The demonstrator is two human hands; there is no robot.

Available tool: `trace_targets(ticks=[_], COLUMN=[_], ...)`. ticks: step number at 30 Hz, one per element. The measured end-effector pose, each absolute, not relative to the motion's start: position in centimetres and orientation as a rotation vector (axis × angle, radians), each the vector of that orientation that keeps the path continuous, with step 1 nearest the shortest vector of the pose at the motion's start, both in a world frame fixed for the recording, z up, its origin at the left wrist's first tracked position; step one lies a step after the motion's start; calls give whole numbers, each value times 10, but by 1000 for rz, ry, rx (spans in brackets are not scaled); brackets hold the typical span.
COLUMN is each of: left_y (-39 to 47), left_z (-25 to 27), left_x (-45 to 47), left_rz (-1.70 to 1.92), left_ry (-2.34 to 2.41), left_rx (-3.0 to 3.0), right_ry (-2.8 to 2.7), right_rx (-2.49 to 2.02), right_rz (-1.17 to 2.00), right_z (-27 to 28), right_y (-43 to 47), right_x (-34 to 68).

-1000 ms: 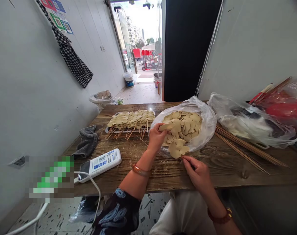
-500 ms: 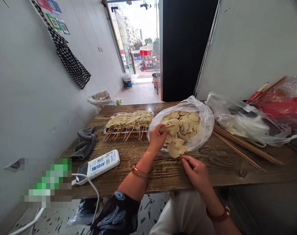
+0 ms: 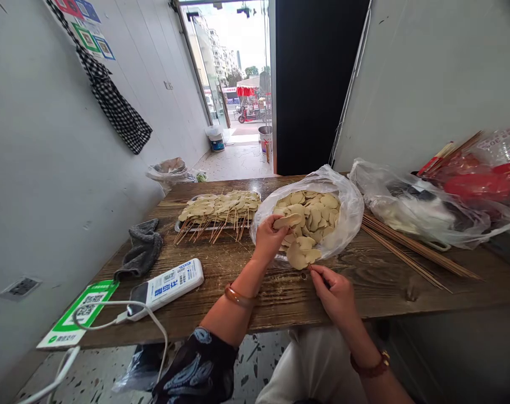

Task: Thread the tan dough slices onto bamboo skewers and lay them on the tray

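My left hand (image 3: 271, 237) pinches a thin, pale beige slice (image 3: 286, 221) over the near left rim of a clear plastic bag (image 3: 348, 224). Many similar flat slices (image 3: 314, 216) fill the bag. Between the fingertips of my right hand (image 3: 331, 287) is the end of a thin wooden skewer (image 3: 309, 266), with several threaded slices (image 3: 299, 254) at its upper part. Most of that skewer is hidden by the slices. To the left, a metal tray (image 3: 178, 226) bears a pile of filled skewers (image 3: 221, 206), their bare ends pointing toward me.
Loose bare skewers (image 3: 418, 251) lie right of the bag, beside crumpled plastic bags (image 3: 423, 207). On the left are a grey cloth (image 3: 143, 247), a white power bank (image 3: 170, 285) with a cable (image 3: 156, 320), and a green QR-code card (image 3: 80, 314) at the table (image 3: 376, 303) edge.
The view has shifted slightly, moving everything a little to the left. Both hands keep nearly the same pose, with the slice in the left and the skewer in the right.
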State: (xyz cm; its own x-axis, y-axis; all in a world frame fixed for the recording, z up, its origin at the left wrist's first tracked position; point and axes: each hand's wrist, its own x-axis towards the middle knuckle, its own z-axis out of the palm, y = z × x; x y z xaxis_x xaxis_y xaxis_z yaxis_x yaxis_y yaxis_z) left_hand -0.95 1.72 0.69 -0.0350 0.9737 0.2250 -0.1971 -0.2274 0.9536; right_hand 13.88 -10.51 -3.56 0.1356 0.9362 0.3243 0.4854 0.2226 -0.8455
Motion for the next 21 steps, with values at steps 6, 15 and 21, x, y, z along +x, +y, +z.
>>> trace_targets(ticks=[6, 15, 21], left_y=[10, 10, 9], left_z=[12, 22, 23], left_x=[-7, -16, -18], left_rz=[1332, 1245, 1261], left_ry=[768, 718, 723], left_rx=[926, 758, 694], right_ry=[-1494, -1522, -1559], right_rx=[-1421, -1387, -1406], right_rz=[539, 493, 486], right_z=[-32, -34, -37], right_y=[-107, -107, -109], right_x=[139, 139, 142])
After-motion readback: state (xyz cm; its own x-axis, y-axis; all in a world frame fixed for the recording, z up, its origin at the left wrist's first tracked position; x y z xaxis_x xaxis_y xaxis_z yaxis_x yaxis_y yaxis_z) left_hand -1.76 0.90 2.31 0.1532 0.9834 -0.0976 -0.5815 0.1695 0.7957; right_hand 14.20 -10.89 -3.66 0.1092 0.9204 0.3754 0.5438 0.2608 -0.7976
